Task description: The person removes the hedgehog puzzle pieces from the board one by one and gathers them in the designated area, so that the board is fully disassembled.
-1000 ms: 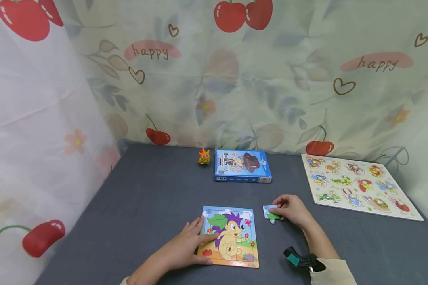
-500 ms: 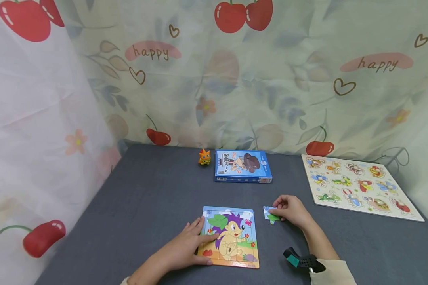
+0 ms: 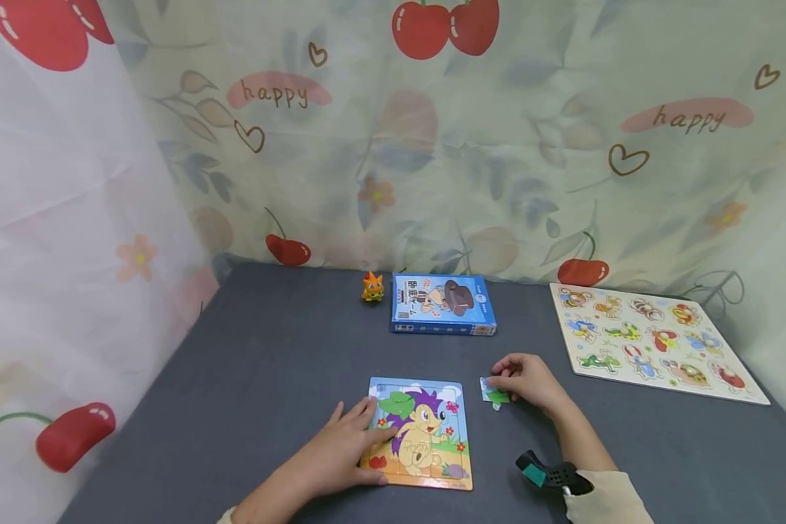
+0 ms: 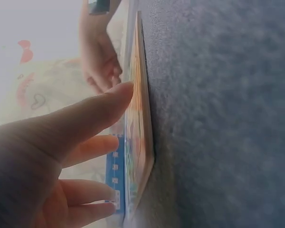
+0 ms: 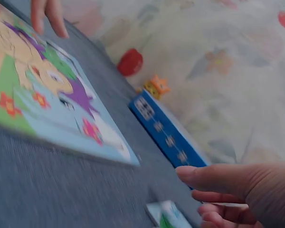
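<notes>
On the dark table lies a square jigsaw puzzle (image 3: 426, 429) with a purple-spined hedgehog picture. My left hand (image 3: 343, 451) rests along its left side with fingers spread, the thumb on its lower left edge and the index finger over the picture. To the right of the puzzle, a small blue-and-green puzzle piece (image 3: 495, 397) lies flat. My right hand (image 3: 530, 382) is over the piece's upper right part, fingers loosely bent. In the right wrist view the piece (image 5: 168, 214) lies on the cloth below the thumb (image 5: 192, 175), with a gap between them.
A blue game box (image 3: 443, 306) lies at the back, with a small orange figurine (image 3: 372, 287) to its left. At the right is a white insect peg board (image 3: 655, 342). A patterned curtain (image 3: 380, 145) hangs behind the table. A black strap (image 3: 546, 471) sits at my right wrist.
My right hand has shifted slightly left over the piece, which stays in place. My left hand keeps its place on the puzzle. The head view has moved a little.
</notes>
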`<action>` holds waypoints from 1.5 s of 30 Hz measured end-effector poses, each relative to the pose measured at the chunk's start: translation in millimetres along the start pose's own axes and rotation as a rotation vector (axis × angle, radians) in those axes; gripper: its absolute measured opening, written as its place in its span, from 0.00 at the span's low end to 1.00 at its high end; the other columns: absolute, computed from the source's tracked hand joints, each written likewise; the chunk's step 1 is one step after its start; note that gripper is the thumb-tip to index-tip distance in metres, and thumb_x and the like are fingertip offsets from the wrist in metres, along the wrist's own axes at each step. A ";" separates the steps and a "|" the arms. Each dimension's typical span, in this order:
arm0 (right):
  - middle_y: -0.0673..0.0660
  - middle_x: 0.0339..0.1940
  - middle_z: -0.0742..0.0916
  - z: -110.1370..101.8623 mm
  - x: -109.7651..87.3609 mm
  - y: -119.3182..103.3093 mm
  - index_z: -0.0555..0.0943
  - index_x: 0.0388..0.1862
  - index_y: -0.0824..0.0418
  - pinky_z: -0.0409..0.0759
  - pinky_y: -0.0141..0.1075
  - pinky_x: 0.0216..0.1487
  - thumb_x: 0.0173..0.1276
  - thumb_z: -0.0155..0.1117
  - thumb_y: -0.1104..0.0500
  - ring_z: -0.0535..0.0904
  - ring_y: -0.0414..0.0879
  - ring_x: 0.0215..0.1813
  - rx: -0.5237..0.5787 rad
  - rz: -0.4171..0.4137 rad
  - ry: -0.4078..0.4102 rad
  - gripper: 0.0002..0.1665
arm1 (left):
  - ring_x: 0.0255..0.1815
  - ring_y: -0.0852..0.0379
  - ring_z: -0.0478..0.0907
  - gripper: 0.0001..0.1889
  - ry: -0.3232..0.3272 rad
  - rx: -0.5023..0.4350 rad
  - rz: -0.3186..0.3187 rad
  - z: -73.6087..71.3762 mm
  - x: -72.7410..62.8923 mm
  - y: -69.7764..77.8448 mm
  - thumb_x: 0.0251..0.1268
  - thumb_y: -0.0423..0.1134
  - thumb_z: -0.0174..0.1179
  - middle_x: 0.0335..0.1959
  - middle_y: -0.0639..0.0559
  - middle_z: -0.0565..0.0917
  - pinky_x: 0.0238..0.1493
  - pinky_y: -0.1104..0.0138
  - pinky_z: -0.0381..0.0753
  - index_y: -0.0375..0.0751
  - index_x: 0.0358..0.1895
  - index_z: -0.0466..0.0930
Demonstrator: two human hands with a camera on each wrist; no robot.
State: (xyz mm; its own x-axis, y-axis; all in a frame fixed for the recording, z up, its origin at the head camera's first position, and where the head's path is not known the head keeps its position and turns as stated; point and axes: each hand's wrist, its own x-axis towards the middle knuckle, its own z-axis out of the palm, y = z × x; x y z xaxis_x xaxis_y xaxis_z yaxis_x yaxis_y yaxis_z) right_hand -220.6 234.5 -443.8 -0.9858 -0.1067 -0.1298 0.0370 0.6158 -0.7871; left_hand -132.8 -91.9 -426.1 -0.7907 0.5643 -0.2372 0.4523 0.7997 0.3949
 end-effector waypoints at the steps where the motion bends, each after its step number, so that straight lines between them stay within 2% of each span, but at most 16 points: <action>1: 0.53 0.26 0.78 1.8 0.2 -3.5 0.80 0.39 0.68 0.73 0.31 0.21 0.56 0.70 0.56 0.71 0.42 0.23 -0.006 -0.019 -0.005 0.18 | 0.74 0.42 0.51 0.34 0.008 0.011 0.013 -0.7 1.0 1.5 0.52 0.63 0.61 0.72 0.41 0.59 0.68 0.37 0.49 0.60 0.64 0.69; 5: 0.56 0.31 0.81 11.1 2.3 -20.9 0.81 0.41 0.69 0.75 0.32 0.23 0.56 0.70 0.56 0.72 0.42 0.23 -0.025 -0.120 -0.087 0.19 | 0.74 0.42 0.51 0.35 0.026 0.027 0.048 -1.7 6.1 7.4 0.51 0.62 0.62 0.73 0.43 0.58 0.68 0.38 0.49 0.60 0.65 0.69; 9: 0.59 0.35 0.84 23.1 6.3 -36.9 0.81 0.43 0.69 0.76 0.32 0.26 0.56 0.70 0.58 0.73 0.42 0.26 -0.034 -0.208 -0.216 0.19 | 0.75 0.42 0.49 0.35 0.008 0.019 0.042 -0.2 11.4 13.3 0.50 0.62 0.63 0.73 0.44 0.57 0.69 0.39 0.48 0.61 0.65 0.68; 14: 0.61 0.39 0.85 38.2 10.5 -52.0 0.82 0.44 0.68 0.72 0.30 0.28 0.56 0.70 0.59 0.73 0.42 0.29 -0.054 -0.251 -0.305 0.18 | 0.75 0.41 0.49 0.35 -0.017 0.017 0.023 2.4 15.7 18.2 0.49 0.64 0.63 0.73 0.42 0.56 0.69 0.41 0.52 0.63 0.65 0.68; 18: 0.58 0.36 0.85 48.4 12.0 -58.8 0.83 0.44 0.67 0.73 0.29 0.28 0.55 0.71 0.59 0.74 0.41 0.29 -0.073 -0.269 -0.349 0.18 | 0.74 0.40 0.52 0.35 -0.028 0.016 0.021 5.6 16.7 17.6 0.50 0.64 0.62 0.73 0.40 0.57 0.68 0.42 0.56 0.64 0.64 0.68; 22: 0.56 0.35 0.85 57.8 13.1 -61.6 0.83 0.45 0.65 0.74 0.28 0.30 0.55 0.71 0.58 0.75 0.40 0.29 -0.083 -0.293 -0.389 0.19 | 0.73 0.40 0.53 0.34 -0.031 0.012 0.044 7.8 17.2 14.9 0.52 0.63 0.61 0.72 0.38 0.58 0.67 0.43 0.59 0.62 0.65 0.68; 30: 0.54 0.34 0.81 68.1 15.9 -65.2 0.85 0.41 0.63 0.75 0.27 0.31 0.58 0.69 0.60 0.75 0.39 0.31 -0.134 -0.365 -0.378 0.13 | 0.74 0.41 0.52 0.34 -0.034 0.014 0.049 7.0 18.3 13.2 0.53 0.63 0.60 0.72 0.39 0.58 0.67 0.43 0.59 0.64 0.65 0.67; 34: 0.54 0.33 0.81 72.1 15.8 -65.8 0.85 0.41 0.63 0.74 0.27 0.30 0.58 0.68 0.61 0.75 0.39 0.31 -0.123 -0.388 -0.381 0.12 | 0.74 0.41 0.51 0.34 -0.044 0.009 0.043 6.3 17.6 12.6 0.53 0.64 0.60 0.73 0.40 0.57 0.67 0.43 0.58 0.65 0.65 0.67; 45: 0.55 0.35 0.79 82.5 12.5 -68.1 0.84 0.43 0.62 0.71 0.27 0.30 0.58 0.67 0.66 0.72 0.42 0.31 -0.077 -0.329 -0.360 0.13 | 0.74 0.41 0.51 0.33 -0.045 0.006 0.049 6.4 15.3 12.5 0.53 0.63 0.60 0.73 0.39 0.57 0.67 0.43 0.58 0.64 0.65 0.67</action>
State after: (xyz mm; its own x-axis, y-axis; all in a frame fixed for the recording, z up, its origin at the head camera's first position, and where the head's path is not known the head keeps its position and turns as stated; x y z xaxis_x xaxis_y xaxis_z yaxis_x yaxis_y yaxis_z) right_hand -221.9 126.8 -441.5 -0.8236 -0.5595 -0.0925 -0.2926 0.5590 -0.7759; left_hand -136.6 -72.0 -430.5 -0.7486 0.6111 -0.2573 0.4925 0.7722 0.4014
